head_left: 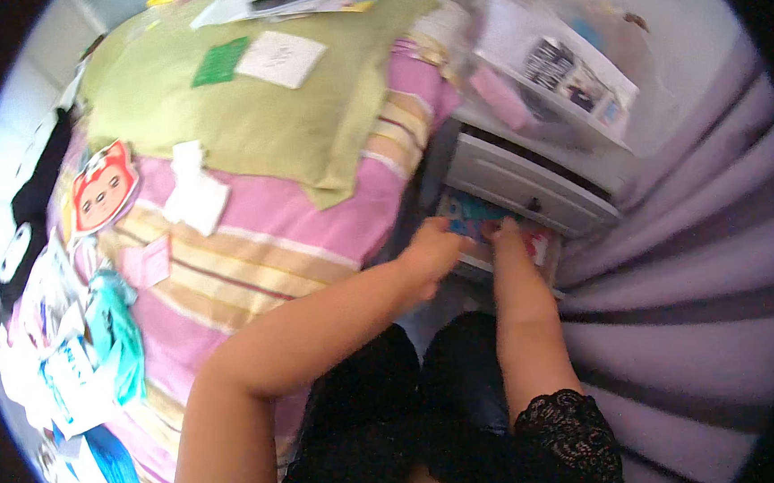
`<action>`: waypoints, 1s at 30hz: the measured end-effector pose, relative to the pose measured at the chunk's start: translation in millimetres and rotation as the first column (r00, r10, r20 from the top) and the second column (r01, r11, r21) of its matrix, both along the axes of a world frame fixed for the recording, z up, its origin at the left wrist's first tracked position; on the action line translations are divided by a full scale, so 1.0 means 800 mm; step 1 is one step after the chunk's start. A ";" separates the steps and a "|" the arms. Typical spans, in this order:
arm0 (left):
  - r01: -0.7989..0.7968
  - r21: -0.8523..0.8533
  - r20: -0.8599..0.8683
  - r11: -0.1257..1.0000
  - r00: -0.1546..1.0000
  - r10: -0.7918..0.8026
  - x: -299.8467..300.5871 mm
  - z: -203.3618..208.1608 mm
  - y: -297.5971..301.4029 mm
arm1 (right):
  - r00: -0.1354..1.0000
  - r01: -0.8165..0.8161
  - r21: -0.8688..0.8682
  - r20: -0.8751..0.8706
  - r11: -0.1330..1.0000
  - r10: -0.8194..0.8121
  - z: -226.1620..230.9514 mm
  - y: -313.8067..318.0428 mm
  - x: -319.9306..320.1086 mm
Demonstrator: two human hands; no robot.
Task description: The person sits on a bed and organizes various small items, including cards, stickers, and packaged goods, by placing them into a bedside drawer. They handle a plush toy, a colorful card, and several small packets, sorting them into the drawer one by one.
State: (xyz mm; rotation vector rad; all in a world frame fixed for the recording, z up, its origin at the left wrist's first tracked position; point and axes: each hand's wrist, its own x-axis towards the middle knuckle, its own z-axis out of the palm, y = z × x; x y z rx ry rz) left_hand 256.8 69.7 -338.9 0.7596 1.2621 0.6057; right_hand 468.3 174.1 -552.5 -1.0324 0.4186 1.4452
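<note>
At the bedside stands a pale nightstand (pixel 615 167), with its lower drawer (pixel 474 262) pulled out. Inside that drawer are flat things with blue, red and white colouring (pixel 475 213), too blurred to name. My left hand (pixel 433 254) hovers at the drawer's left side, thumb and fingers apart, with nothing visible in it. My right hand (pixel 504 230) reaches down into the drawer, just under the upper drawer's front (pixel 522 183). Its fingertips are largely hidden, so I cannot see what they touch. The upper drawer stands slightly out, a dark gap along its top.
Printed sheets (pixel 564 76) and a pink item (pixel 500 97) lie on the nightstand top. Purple curtains (pixel 679 311) hang close at right. The striped bed (pixel 252 242) at left bears a green pillow (pixel 253 125), paper pieces (pixel 197 196), a red animal-face cutout (pixel 103 191) and bags (pixel 114 337).
</note>
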 end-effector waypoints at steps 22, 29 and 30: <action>0.201 0.506 -0.809 0.839 -0.225 0.542 -0.444 0.161 -0.276 | -0.035 -0.998 -0.010 0.927 0.069 -0.372 0.395 -0.194 -0.295; 0.039 0.468 -0.874 0.883 -0.129 0.469 -0.488 0.126 -0.286 | -0.024 -0.971 -0.121 0.906 -0.204 -0.423 0.414 -0.154 -0.588; 0.028 0.463 -0.874 0.886 -0.149 0.462 -0.486 0.137 -0.287 | -0.062 -0.979 -0.139 0.904 -0.152 -0.424 0.404 -0.138 -0.628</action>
